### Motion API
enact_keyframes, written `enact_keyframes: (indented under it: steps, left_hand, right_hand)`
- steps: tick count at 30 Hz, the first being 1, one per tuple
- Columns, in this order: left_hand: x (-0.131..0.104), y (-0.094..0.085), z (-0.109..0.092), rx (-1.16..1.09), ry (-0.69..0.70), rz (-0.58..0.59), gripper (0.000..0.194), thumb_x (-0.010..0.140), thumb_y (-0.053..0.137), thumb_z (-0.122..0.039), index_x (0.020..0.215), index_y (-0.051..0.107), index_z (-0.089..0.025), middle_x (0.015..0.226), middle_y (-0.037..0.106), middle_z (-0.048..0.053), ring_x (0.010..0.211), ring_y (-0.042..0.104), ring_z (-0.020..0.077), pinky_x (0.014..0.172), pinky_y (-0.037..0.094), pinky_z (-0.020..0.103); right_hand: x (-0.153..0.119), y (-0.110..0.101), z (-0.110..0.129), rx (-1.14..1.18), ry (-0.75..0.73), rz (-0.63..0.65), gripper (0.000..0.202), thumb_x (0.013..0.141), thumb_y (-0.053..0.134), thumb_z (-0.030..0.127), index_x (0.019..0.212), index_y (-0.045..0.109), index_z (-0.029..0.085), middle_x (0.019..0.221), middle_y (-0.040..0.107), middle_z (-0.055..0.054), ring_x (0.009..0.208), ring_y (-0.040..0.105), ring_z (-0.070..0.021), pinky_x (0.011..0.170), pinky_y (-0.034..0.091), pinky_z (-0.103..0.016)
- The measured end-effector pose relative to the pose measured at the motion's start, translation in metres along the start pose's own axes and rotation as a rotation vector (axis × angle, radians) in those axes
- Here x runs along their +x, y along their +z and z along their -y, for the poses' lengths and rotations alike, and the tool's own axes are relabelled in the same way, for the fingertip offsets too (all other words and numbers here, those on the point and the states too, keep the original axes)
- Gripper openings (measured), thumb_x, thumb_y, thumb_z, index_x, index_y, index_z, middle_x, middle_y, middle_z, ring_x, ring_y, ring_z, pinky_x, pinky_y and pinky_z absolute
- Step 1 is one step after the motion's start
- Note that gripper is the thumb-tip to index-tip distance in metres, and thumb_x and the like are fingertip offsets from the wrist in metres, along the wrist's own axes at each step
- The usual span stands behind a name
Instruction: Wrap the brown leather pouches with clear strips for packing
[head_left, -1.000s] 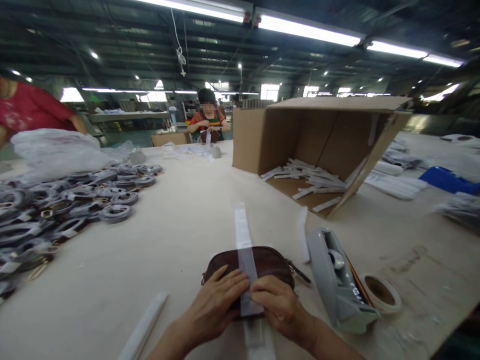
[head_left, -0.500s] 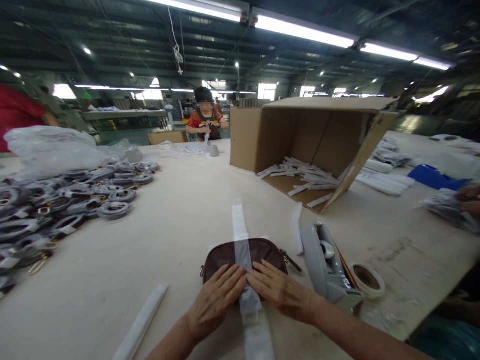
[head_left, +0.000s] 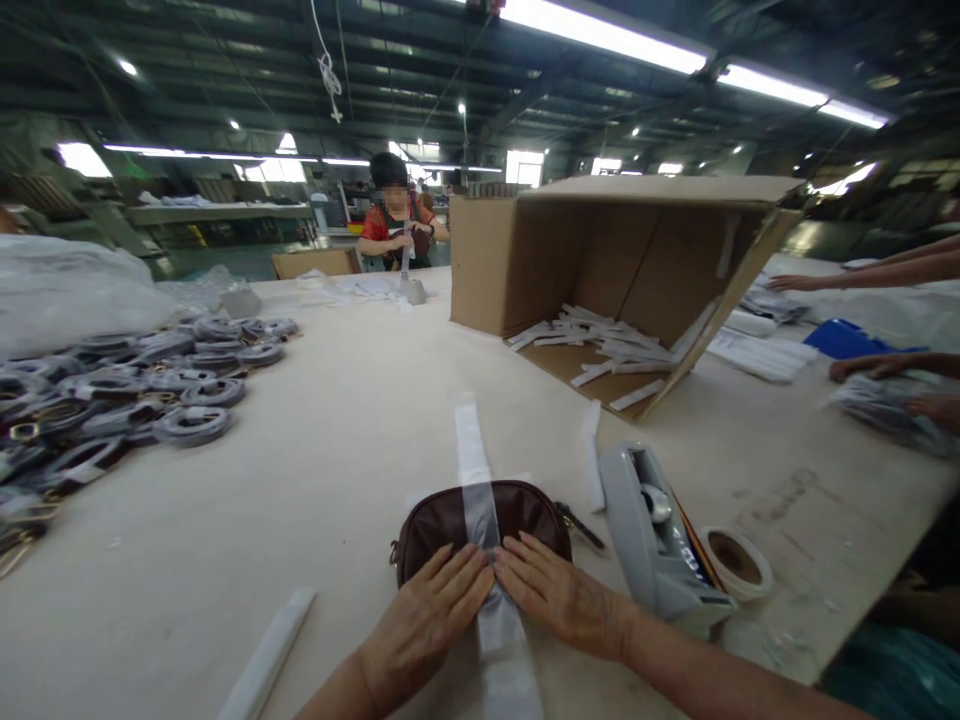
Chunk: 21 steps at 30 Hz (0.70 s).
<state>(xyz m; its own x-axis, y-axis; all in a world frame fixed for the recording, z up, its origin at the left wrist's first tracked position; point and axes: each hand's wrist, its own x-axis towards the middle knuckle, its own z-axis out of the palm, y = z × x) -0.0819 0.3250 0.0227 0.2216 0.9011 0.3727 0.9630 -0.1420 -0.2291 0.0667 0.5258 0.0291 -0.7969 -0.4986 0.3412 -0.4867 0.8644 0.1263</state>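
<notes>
I see both hands lying flat with fingers spread, gripping nothing: my left hand (head_left: pixel 427 625) and right hand (head_left: pixel 559 595) press on a brown pouch (head_left: pixel 480 515) at the near edge of the counter (head_left: pixel 360 420), either side of a translucent strip (head_left: pixel 480 500) crossing it. A tape dispenser (head_left: pixel 660 545) sits just right

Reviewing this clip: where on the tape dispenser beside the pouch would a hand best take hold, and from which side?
Probably the tape dispenser's grey body, gripped across its narrow width from above. It lies long and slim on the table, right of the pouch, with its sides exposed. Keep clear of the open slot on top. The right hand is nearest; both it and the left hand rest flat on the pouch.
</notes>
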Motion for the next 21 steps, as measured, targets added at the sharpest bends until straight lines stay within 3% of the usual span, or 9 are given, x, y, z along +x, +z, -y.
enact_keyframes:
  steps: [6,9,15,21]
  left_hand:
    - [-0.008,0.017,-0.01,0.13,-0.027,-0.215,0.039,0.092,0.029,-0.01,0.123,0.051,-0.012,0.13,0.053,0.008,0.129,0.04,0.0225,0.112,0.028,0.043]
    - [-0.008,0.017,-0.01,0.15,-0.019,-0.191,0.039,0.091,0.029,-0.009,0.124,0.051,-0.012,0.13,0.053,0.008,0.128,0.04,0.0223,0.112,0.027,0.043]
    - [-0.006,0.002,-0.006,0.143,0.044,-0.014,0.05,0.086,0.026,-0.01,0.134,0.039,-0.009,0.141,0.041,0.01,0.131,0.034,0.0266,0.104,0.035,0.044]
    - [-0.005,0.008,-0.011,0.219,0.044,-0.136,0.046,0.084,0.027,-0.008,0.123,0.053,-0.013,0.132,0.052,0.007,0.125,0.043,0.0222,0.114,0.016,0.045]
  right_hand:
    - [0.001,0.001,0.003,-0.041,0.003,-0.015,0.037,0.092,0.032,0.004,0.125,0.05,0.004,0.131,0.049,-0.016,0.129,0.035,-0.0311,0.097,0.047,-0.05]
    - [0.002,0.002,0.003,-0.064,0.021,-0.039,0.039,0.093,0.027,0.004,0.123,0.051,0.004,0.129,0.052,-0.014,0.125,0.041,-0.0299,0.096,0.049,-0.048]
    - [0.0,0.011,0.005,-0.039,0.051,-0.137,0.036,0.095,0.028,0.005,0.12,0.053,0.005,0.126,0.055,-0.012,0.12,0.047,-0.0283,0.095,0.049,-0.048]
    - [-0.001,0.028,0.011,-0.05,0.133,-0.241,0.029,0.096,0.034,0.011,0.116,0.056,0.01,0.122,0.059,-0.008,0.117,0.05,-0.0242,0.098,0.047,-0.043]
